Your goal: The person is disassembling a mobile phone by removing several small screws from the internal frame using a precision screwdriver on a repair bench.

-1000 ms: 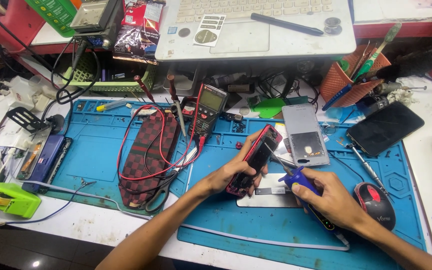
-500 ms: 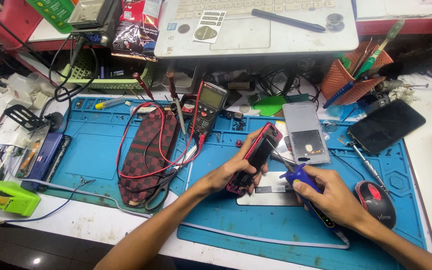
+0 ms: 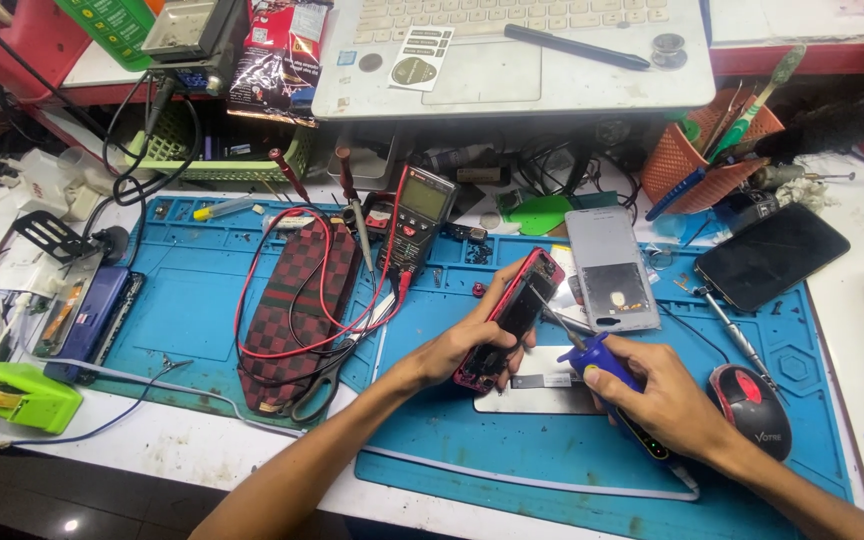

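Note:
My left hand [image 3: 460, 343] grips an opened red-framed phone [image 3: 512, 316], tilted up off the blue work mat [image 3: 192, 300]. My right hand [image 3: 664, 405] holds a blue-handled electric screwdriver [image 3: 602, 365], its thin tip touching the phone's upper inner edge. Under the phone lies a flat grey metal plate [image 3: 542, 395]. A grey phone back panel [image 3: 610, 268] lies just behind my hands.
A multimeter [image 3: 417, 215] with red and black leads rests on a checkered pouch [image 3: 297, 300]. A black phone screen [image 3: 770, 255], a computer mouse [image 3: 752, 395], an orange tool cup [image 3: 707, 150], a laptop [image 3: 512, 50] and a green tape dispenser [image 3: 17, 395] surround the mat.

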